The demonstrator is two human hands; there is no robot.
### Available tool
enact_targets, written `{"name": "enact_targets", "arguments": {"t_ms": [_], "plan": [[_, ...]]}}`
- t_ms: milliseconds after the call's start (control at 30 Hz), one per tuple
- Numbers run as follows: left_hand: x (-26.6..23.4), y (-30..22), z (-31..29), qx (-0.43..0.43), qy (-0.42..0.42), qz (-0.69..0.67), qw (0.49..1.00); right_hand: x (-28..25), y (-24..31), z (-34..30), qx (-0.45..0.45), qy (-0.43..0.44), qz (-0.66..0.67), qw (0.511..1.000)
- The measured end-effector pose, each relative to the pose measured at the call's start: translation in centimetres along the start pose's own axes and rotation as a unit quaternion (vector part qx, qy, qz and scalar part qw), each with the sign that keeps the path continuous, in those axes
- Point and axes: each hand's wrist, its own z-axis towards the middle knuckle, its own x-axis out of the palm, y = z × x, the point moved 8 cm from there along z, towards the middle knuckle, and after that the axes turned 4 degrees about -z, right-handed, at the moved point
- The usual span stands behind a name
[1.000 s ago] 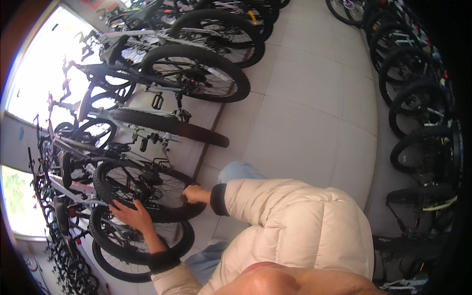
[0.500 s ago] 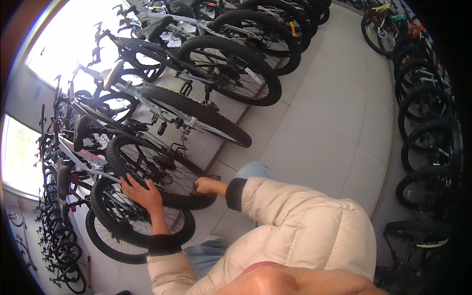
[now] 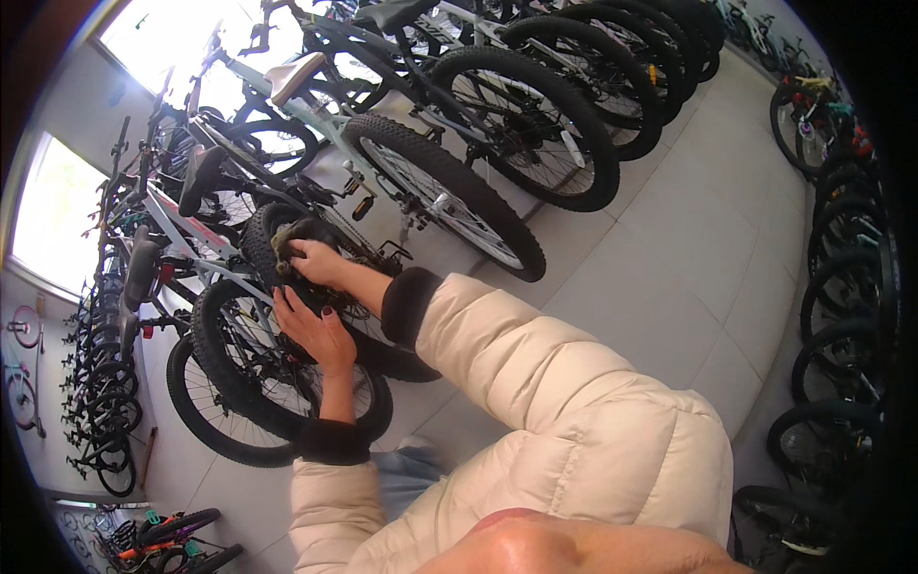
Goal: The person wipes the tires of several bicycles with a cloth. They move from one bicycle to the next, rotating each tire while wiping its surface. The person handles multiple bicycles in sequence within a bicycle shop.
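My right hand [image 3: 322,263] presses a crumpled dark olive cloth [image 3: 284,251] against the upper part of a bicycle's fat, knobbly black tyre [image 3: 258,232]. Its fingers are closed over the cloth. Just below it, my left hand [image 3: 320,335] rests with fingers stretched out against the side of the same wheel; the exact contact is partly hidden. Both forearms cover much of the spokes and hub. Close on the left stands the rear wheel [image 3: 215,359] of a neighbouring bicycle with a light frame and a black saddle [image 3: 139,268].
A pale green bicycle [image 3: 325,122] with a tan saddle [image 3: 296,78] stands to the right, its rear wheel [image 3: 449,196] jutting toward the aisle. More bicycles line the back, the left wall and the far right. Grey floor tiles [image 3: 660,249] run between the rows.
My right hand has moved from the wheel's lower near side up and left to its top, where the cloth now shows. My left hand has shifted slightly right. The view has turned.
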Motion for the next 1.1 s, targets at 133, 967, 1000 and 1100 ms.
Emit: {"name": "enact_targets", "arguments": {"t_ms": [133,967,1000,1100], "plan": [[0.1,0.2,0.4,-0.005,-0.004,-0.014,1.000,0.5,-3.1,-3.2,0.055,0.061,-0.017,0.997],[0.1,0.1,0.0,0.023,0.005,0.024,0.999,-8.4,-17.9,-24.6,0.292,0.088,-0.362,0.881],[0.1,0.1,-0.1,0.023,0.001,0.040,0.999,-8.3,-18.0,-24.6,0.291,0.094,-0.356,0.883],[0.1,0.3,-0.3,0.024,-0.002,0.034,0.999,-8.5,-17.7,-24.7,0.319,0.093,-0.322,0.886]]}}
